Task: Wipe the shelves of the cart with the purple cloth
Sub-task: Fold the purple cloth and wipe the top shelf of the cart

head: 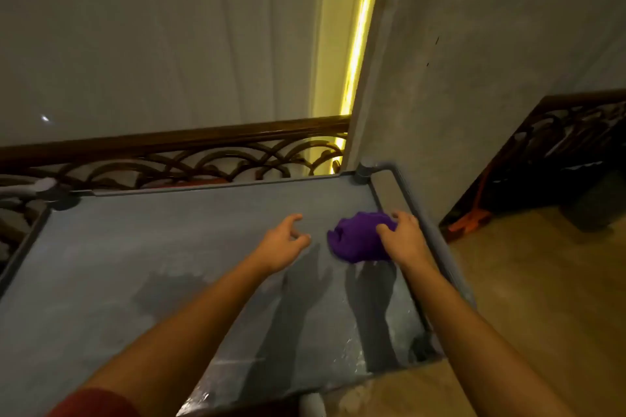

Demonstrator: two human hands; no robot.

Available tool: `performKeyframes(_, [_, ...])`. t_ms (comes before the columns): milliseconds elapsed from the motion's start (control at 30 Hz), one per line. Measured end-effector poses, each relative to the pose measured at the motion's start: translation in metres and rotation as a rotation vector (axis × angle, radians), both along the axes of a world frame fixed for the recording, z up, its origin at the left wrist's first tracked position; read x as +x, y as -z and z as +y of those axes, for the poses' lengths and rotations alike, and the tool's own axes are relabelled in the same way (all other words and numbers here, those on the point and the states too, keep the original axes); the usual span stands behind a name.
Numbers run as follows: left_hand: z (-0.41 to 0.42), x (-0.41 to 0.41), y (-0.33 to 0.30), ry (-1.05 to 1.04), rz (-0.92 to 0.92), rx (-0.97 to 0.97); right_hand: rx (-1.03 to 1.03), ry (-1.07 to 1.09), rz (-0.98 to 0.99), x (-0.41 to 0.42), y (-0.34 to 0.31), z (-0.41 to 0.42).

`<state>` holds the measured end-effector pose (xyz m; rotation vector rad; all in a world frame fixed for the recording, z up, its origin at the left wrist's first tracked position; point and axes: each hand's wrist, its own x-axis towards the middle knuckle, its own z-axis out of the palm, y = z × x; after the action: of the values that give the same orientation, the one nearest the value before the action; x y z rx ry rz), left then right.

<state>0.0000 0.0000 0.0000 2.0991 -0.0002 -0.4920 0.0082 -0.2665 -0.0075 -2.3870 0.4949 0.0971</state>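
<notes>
The grey top shelf of the cart [142,257] fills the lower half of the view, with a raised rim around it. A crumpled purple cloth [355,237] lies on the shelf near its right edge. My right hand [403,234] rests on the cloth's right side, fingers curled over it. My left hand [284,244] hovers just left of the cloth with its fingers spread and nothing in it. The lower shelves are hidden under the top one.
The cart's grey handle bar [403,186] runs along its right side. A dark railing with curved ironwork [189,159] stands right behind the cart. A concrete pillar [440,78] rises at the right. Wooden floor [542,298] and dark clutter lie to the right.
</notes>
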Motion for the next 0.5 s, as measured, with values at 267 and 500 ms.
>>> performKeyframes(267, [-0.095, 0.063, 0.045, -0.079, 0.200, -0.034, 0.060, 0.013, 0.061, 0.039, 0.049, -0.022])
performKeyframes(500, [-0.129, 0.083, 0.063, -0.176, 0.262, -0.137, -0.035, 0.076, -0.076, 0.030, 0.071, -0.001])
